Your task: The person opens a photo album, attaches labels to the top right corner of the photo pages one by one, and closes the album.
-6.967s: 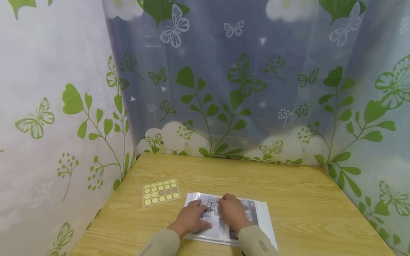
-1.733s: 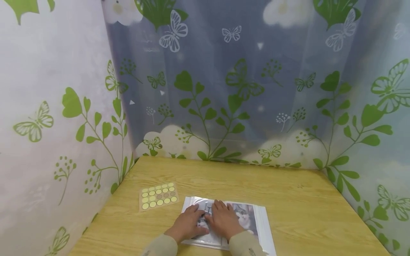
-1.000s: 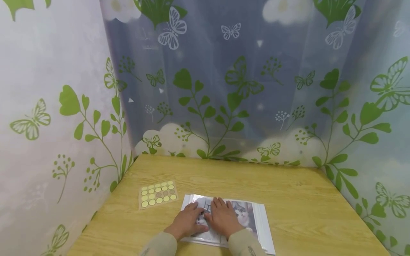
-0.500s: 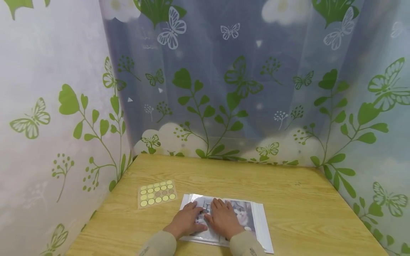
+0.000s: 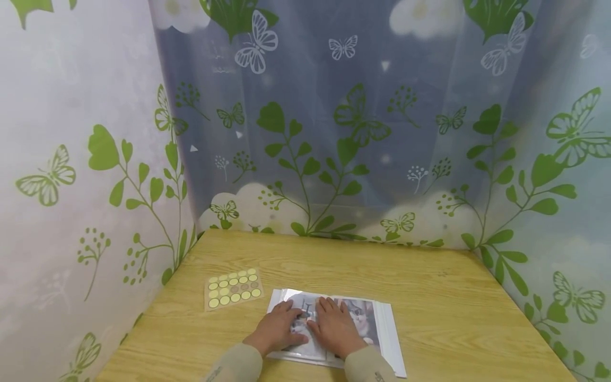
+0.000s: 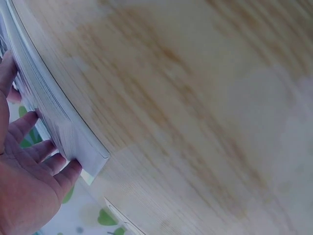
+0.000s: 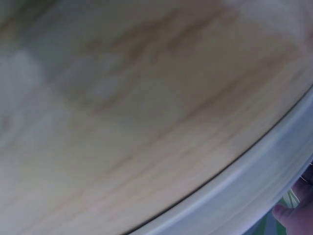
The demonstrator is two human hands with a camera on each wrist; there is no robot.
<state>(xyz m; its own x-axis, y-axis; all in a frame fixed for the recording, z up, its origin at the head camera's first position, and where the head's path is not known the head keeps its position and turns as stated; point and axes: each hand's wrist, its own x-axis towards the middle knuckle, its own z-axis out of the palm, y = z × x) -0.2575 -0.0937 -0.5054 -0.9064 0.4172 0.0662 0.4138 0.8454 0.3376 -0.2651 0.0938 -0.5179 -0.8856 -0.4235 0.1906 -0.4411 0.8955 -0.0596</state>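
Observation:
A photo album (image 5: 392,339) lies spread on the table in the head view, with cat pictures under clear sleeves. My left hand (image 5: 277,328) rests on its left page, fingers spread. Close beside it, my right hand (image 5: 336,324) lies flat near the middle fold, fingers straight and together, covering part of both pages. From the left wrist, the album's stacked page edges (image 6: 63,127) show next to my left hand (image 6: 29,186). In the right wrist view the album's edge (image 7: 234,181) crosses the corner, and only a bit of my right hand (image 7: 298,215) appears.
A sheet of round yellow stickers (image 5: 233,302) lies left of the album; a few of its spots are bare brown. The wooden table (image 5: 448,297) extends behind and to the right. Curtains with leaves and butterflies (image 5: 355,164) enclose the back and sides.
Seven seconds ago my right hand's fingertips pinched a small yellowish piece at the page; now that hand lies flat. Over the last second both hands stay nearly still, with slight right-hand shifts.

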